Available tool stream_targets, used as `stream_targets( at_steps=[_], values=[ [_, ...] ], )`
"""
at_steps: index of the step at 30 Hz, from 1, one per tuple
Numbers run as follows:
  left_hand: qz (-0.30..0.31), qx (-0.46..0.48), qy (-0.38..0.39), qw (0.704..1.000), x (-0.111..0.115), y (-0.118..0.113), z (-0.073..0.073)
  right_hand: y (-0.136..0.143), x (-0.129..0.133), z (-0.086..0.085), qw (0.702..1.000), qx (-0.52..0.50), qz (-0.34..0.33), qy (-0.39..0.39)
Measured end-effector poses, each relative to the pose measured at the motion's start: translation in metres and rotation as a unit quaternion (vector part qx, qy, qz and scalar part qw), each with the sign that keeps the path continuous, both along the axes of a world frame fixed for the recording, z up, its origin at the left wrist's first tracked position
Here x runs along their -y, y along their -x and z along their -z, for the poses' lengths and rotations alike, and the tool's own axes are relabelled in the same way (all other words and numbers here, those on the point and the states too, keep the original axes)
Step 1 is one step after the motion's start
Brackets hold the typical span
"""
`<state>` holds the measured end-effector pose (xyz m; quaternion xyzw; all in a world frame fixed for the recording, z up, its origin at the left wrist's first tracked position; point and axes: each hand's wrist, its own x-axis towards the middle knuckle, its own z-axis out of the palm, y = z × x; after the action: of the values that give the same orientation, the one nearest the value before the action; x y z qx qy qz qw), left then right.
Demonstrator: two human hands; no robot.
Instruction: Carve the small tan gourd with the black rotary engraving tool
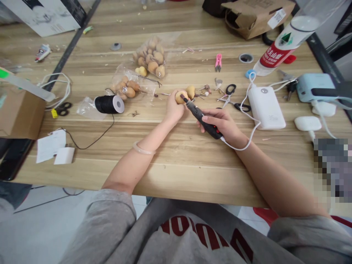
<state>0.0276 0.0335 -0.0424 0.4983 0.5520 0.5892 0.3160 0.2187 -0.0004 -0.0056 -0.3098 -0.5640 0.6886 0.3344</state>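
My left hand (176, 107) is closed around a small tan gourd (180, 97) above the middle of the table. In my right hand (220, 124) is a black rotary tool (202, 118), with a red light on its body and a white cable at its rear end. The tool's tip meets the gourd, or comes very close to it; I cannot tell which. Another pale gourd (190, 90) lies just behind. Loose grinding bits (206, 89) are scattered to the right of it, near black-handled scissors (228, 97).
Bags of small gourds (152, 57) lie at the back. On the left are a black cord spool (108, 104) and a cardboard box (20, 110). On the right are a white power bank (266, 107), a large bottle (283, 46), a blue device (315, 87) and a paper bag (255, 16).
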Motion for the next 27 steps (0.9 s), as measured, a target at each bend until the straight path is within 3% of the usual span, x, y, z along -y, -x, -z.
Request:
stream_targets(
  at_steps=[6,14,23,27],
  values=[
    [-0.012,0.003,0.035,0.999,0.002,-0.003,-0.005,0.000,-0.001,-0.001,0.999,0.003,0.034,0.021],
    [-0.016,-0.001,0.004,1.000,0.000,0.000,-0.001,-0.001,0.000,0.000,1.000,-0.009,0.002,0.005],
    [-0.022,0.022,0.033,0.999,0.004,-0.004,-0.009,0.001,-0.001,0.000,0.999,-0.024,0.026,0.028],
    [-0.018,0.042,0.029,0.999,0.005,-0.004,-0.012,0.001,0.000,-0.001,1.000,-0.017,0.002,0.014]
  ],
)
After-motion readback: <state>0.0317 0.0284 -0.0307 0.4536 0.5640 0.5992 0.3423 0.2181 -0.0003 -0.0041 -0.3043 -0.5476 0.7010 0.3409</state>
